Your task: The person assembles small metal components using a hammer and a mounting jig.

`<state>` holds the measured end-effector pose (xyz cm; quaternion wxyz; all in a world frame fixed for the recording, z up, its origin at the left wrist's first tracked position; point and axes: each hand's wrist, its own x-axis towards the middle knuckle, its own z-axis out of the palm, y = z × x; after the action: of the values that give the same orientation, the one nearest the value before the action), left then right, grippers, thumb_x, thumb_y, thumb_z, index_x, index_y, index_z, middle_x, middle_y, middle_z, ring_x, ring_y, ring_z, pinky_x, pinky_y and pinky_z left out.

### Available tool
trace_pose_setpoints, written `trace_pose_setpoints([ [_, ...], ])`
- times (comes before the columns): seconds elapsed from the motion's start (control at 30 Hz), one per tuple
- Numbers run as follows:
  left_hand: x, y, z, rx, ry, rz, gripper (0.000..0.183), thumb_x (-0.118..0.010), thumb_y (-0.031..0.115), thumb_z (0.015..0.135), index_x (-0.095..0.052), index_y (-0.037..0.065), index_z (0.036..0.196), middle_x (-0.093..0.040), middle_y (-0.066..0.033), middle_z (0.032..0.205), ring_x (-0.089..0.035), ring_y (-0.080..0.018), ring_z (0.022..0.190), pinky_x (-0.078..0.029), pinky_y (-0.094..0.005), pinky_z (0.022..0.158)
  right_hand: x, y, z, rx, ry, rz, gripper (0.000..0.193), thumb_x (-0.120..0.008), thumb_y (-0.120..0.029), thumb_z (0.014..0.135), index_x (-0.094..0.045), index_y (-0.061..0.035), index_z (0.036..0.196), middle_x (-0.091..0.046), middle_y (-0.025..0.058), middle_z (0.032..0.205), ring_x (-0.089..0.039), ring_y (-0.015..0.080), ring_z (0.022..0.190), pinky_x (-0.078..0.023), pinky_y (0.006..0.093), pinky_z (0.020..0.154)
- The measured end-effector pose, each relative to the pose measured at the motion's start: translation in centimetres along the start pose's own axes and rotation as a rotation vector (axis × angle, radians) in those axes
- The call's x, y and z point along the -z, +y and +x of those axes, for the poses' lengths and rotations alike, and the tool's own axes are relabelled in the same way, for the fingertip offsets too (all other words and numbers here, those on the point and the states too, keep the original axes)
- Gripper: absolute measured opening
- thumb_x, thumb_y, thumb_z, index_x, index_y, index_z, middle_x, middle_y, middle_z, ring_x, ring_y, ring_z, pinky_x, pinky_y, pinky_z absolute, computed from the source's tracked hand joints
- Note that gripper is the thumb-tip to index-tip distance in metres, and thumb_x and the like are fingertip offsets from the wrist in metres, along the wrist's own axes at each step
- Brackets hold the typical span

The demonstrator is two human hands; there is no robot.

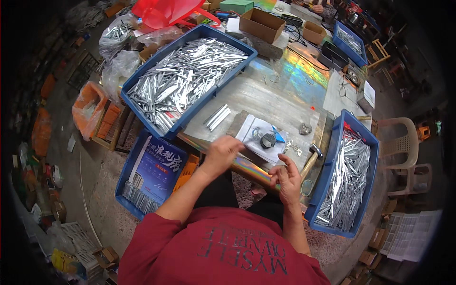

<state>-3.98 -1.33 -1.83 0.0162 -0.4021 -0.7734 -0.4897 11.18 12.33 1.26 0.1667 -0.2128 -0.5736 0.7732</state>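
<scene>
My left hand [222,154] is held over the near edge of the workbench, thumb and fingers pressed together; what they pinch, if anything, is hidden. To its right my right hand [288,181] is raised with bent fingers, the index finger reaching out and the thumb against another finger; anything between them is too small to name. Just beyond both hands lies a white paper pad [251,137] bearing a dark round ring-shaped piece [268,140] and a blue scrap [278,135]. Several slim silver metal strips [217,118] lie side by side left of the pad.
A large blue bin [216,88] of metal strips stands at far left; another blue bin [332,175] stands right. A hammer [311,159] and small metal bits [295,149] lie between pad and right bin. Below left sits a blue crate [124,187]; plastic chairs [401,142] stand right.
</scene>
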Motion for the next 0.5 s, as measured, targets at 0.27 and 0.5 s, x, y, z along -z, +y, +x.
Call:
trace_pose_setpoints([
  [0.27, 2.0, -6.3, 2.3, 0.099, 0.106, 0.527, 0.01, -0.056, 0.012, 0.07, -0.051, 0.005, 0.065, -0.052, -0.0121, 0.067, -0.053, -0.0292, 0.067, -0.043, -0.0383, 0.057, 1.4, 1.4, -1.0, -0.05, 0.128, -0.052, 0.024, -0.042, -0.019, 0.086, -0.049, 0.0015, 0.098, -0.051, 0.0035, 0.065, -0.044, 0.005, 0.047, -0.036, 0.0163, 0.042],
  [0.5, 1.2, -6.7, 2.4, 0.116, 0.084, 0.623, 0.011, -0.057, 0.013, 0.069, -0.049, 0.004, 0.069, -0.052, -0.0118, 0.069, -0.053, -0.0285, 0.069, -0.044, -0.037, 0.06, 1.5, 1.9, -1.1, -0.058, 0.144, -0.091, 0.023, -0.042, -0.018, 0.086, -0.05, 0.0018, 0.095, -0.05, 0.0036, 0.063, -0.044, 0.0052, 0.046, -0.036, 0.0168, 0.042],
])
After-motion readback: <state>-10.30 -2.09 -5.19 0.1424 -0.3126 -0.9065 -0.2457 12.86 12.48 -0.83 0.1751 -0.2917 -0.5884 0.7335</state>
